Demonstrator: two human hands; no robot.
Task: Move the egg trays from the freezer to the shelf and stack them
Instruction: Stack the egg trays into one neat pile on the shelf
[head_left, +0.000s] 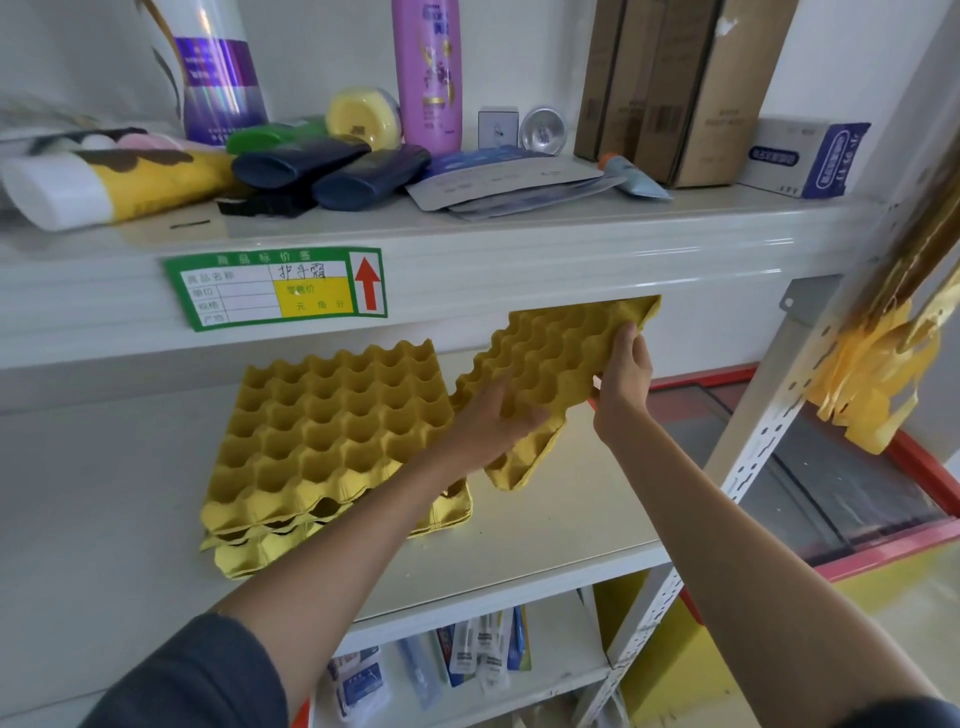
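Shelf (545, 525), white, seen from slightly below, with an upper board above it carrying a green and yellow price label (275, 287) on its front edge. On the upper board, from left to right: a white and yellow tube (104, 187) lying flat, two dark blue bottles (332, 171) lying side by side, an upright pink bottle (427, 73), flat grey packets (509, 184), brown cartons (680, 88) standing on end, and a white and blue box (805, 156). On the middle board, left of centre, a stack of yellow egg trays (322, 436) lies flat, its near edges not quite aligned. Just right of it a single egg tray (561, 358) is held tilted above the board, far corner raised, near corner close to the board. The left hand (493, 415) grips this tray's near left part, fingers curled over the cups. The right hand (623, 379) grips its right edge, thumb on top and fingers beneath. At far right, beyond the shelf's perforated upright (769, 431), stands a freezer (852, 493) with a red-framed glass lid; yellow strips (872, 374) hang from the upright.
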